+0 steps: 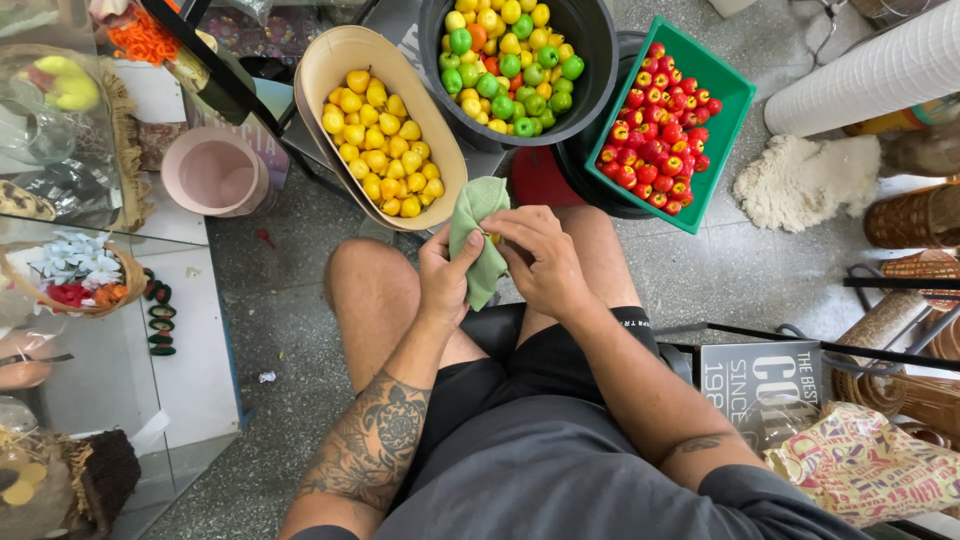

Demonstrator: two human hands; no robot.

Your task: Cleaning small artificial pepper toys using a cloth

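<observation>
Green cloth (474,235) gripped by left hand (443,278); right hand (540,262) pinches small yellow fruit (493,238) against it.

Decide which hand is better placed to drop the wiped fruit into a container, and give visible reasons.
Probably the right hand: its fingers pinch the small yellow fruit, while the left hand holds the green cloth around it. The containers lie just ahead.

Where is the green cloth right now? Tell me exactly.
In the head view the green cloth sits at centre, held between the left hand and right hand above the knees, just below the beige oval tub of yellow fruit.
</observation>
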